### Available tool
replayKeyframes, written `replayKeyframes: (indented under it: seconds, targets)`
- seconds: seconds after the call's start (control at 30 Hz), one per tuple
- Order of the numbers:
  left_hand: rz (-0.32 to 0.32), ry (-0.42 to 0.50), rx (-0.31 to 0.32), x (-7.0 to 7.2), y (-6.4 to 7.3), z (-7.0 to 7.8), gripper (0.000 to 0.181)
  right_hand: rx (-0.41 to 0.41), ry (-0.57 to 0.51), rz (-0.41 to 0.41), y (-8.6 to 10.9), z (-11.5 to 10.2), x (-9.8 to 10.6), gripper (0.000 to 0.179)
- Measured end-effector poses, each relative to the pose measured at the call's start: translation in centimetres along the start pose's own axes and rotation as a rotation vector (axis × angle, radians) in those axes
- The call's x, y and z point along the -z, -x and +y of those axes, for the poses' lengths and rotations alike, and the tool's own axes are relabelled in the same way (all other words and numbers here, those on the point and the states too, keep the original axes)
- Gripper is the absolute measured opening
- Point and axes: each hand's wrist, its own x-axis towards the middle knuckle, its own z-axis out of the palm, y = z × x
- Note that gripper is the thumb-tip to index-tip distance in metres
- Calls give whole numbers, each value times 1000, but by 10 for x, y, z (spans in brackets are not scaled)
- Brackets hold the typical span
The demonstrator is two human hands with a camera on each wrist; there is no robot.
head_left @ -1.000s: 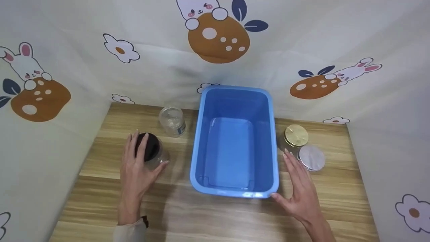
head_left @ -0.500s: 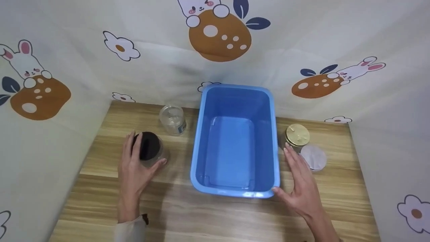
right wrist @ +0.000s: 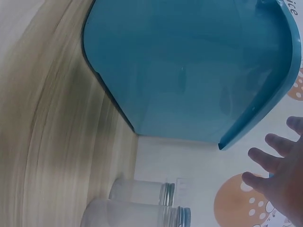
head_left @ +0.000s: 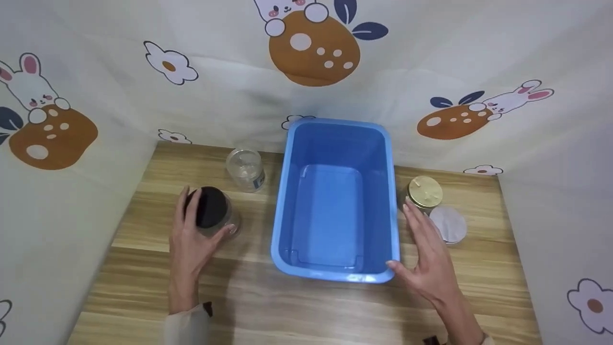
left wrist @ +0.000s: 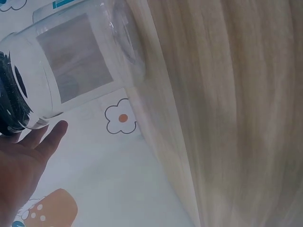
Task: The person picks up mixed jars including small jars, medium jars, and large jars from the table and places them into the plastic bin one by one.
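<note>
In the head view my left hand (head_left: 191,244) holds a clear jar with a black lid (head_left: 211,208), fingers along the lid's left side and thumb at the jar's right. The left wrist view shows this clear jar (left wrist: 75,61) upright on the table, my fingers (left wrist: 53,138) at its lid. My right hand (head_left: 433,263) is spread beside a blue plastic bin (head_left: 330,274), its thumb at the near right corner. Its fingertips reach toward a gold-lidded jar (head_left: 425,191). Nothing is in this right hand (right wrist: 284,172) in the right wrist view.
A lidless-looking clear container (head_left: 245,168) stands left of the bin, near the back wall. A silver-lidded jar (head_left: 449,224) sits right of my right fingers. Cloth walls (head_left: 215,96) printed with rabbits enclose the wooden table (head_left: 287,316) at the back and sides.
My left fingers have slid off the top of the black lid to its left side, and the lid has shifted slightly left. My right hand has edged slightly forward.
</note>
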Motion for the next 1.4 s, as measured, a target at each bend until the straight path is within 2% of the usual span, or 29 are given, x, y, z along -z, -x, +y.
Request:
replayKeyframes:
  seconds: [0.23,0.43,0.73,0.87,0.9,1.0,1.1,1.13,1.27,1.4]
  targets:
    - [15,63,53,-3,-2,0,108,-24,-12,-36,-4,1,1,96]
    - [18,74,68,-5,-4,-3,108,-35,-39,-50,-6,3,0,94]
    - [21,156,123,-9,-1,-9,112,-27,-62,-63,-9,6,-2,93]
    - [54,202,147,-12,1,-11,113,-28,-59,-87,-9,7,-4,95]
    - [64,222,157,-10,0,-5,112,-30,-59,-92,-8,7,-5,95]
    - [87,280,209,-10,2,-3,109,-45,-54,-117,-8,7,-5,97]
    - [85,342,272,-5,2,9,104,-87,-64,-170,-8,6,-5,102]
    - [83,357,288,-5,2,8,103,-104,-69,-191,-9,5,-4,104]
    - [74,427,312,3,1,23,98,-169,-101,-263,-9,4,-3,108]
    - [65,467,342,4,2,23,97,-241,-172,-303,-7,3,-3,111]
